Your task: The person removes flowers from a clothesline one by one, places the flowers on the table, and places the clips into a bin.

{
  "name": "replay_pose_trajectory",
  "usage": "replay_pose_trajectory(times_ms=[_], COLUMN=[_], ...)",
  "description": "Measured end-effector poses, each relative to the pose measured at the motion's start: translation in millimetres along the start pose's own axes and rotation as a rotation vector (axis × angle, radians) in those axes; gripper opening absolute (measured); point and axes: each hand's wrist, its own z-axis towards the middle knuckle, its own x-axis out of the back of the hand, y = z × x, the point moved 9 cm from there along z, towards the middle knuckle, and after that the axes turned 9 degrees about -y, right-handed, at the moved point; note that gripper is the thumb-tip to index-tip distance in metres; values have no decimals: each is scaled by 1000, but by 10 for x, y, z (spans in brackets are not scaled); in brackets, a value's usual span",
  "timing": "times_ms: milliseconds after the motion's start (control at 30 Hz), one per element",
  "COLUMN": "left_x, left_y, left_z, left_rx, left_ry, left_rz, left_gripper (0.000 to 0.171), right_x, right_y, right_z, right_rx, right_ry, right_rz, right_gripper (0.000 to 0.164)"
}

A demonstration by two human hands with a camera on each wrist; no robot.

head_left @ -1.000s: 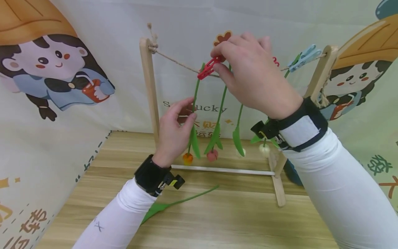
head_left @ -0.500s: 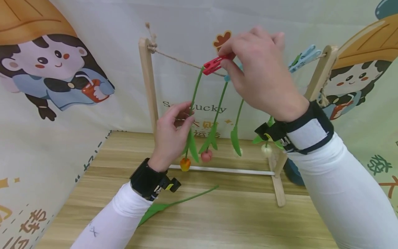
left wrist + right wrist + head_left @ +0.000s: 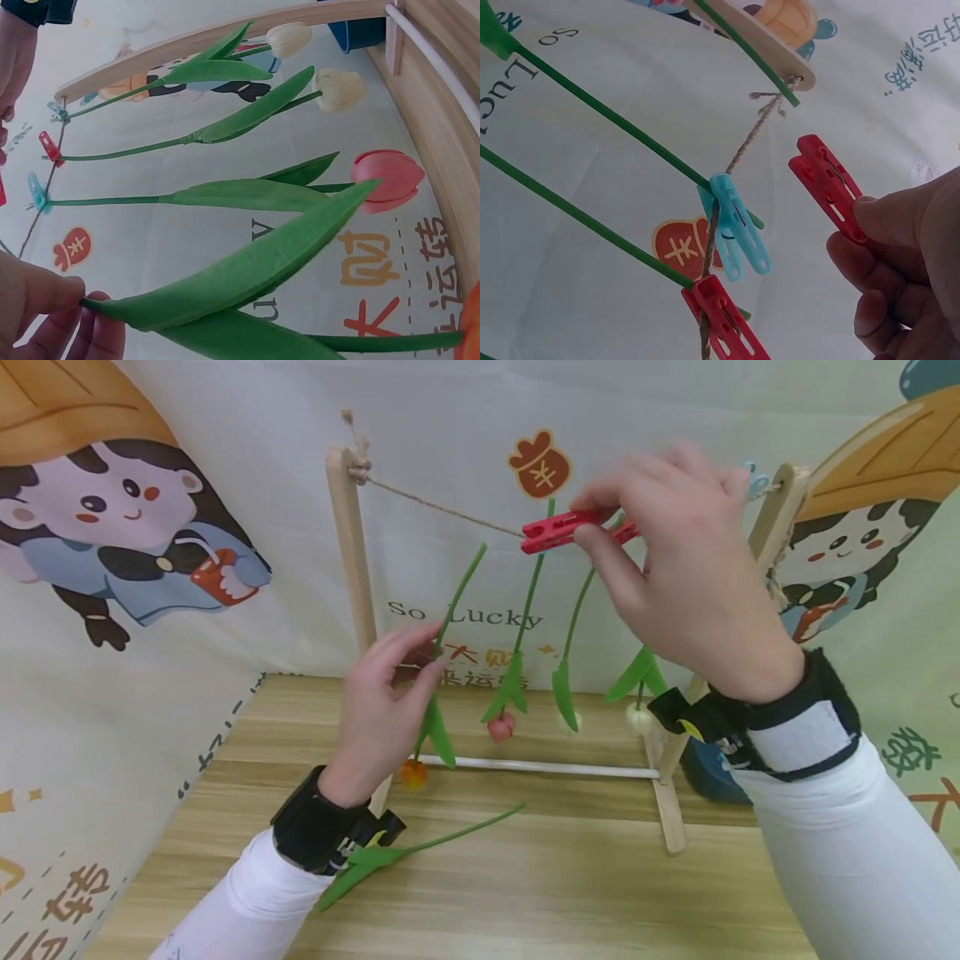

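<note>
My left hand (image 3: 382, 702) pinches the green stem of an orange tulip (image 3: 413, 774), which hangs blossom down. The stem's cut end points up, apart from the twine (image 3: 435, 510). In my right hand (image 3: 678, 560) a red clothespin (image 3: 829, 184) is held between thumb and fingers, off the twine. A blue clothespin (image 3: 727, 214) clips a pink tulip (image 3: 386, 180) upside down on the twine. Beyond it, another red clothespin (image 3: 724, 319) holds a white tulip (image 3: 339, 90). A second white tulip (image 3: 289, 39) hangs farther right.
Wooden posts (image 3: 347, 543) carry the twine, with a white rod (image 3: 540, 767) low between them. A loose green stem with leaves (image 3: 382, 857) lies on the wooden table (image 3: 585, 893), partly behind my left wrist. A blue container (image 3: 708, 772) stands by the right post.
The red clothespin has come off the orange tulip's stem and the twine, moving right with my right hand. My left hand has drawn the tulip down and left.
</note>
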Motion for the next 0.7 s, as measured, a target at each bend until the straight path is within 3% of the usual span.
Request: replay_pose_trajectory(times_ms=[400,533,700], left_x=[84,70,10], left_y=[231,249,246], left_z=[-327,-444,-581], left_rx=[-72,-67,-44], left_ry=[-120,-170,-258], left_rz=[218,268,328], left_gripper=[45,47,47], right_x=[231,264,275], right_y=[274,489,804], right_z=[-761,-1108,-1589], right_rx=[-121,-266,-495], right_ry=[31,57,27], right_rz=[-3,45,26], right_gripper=[32,30,36])
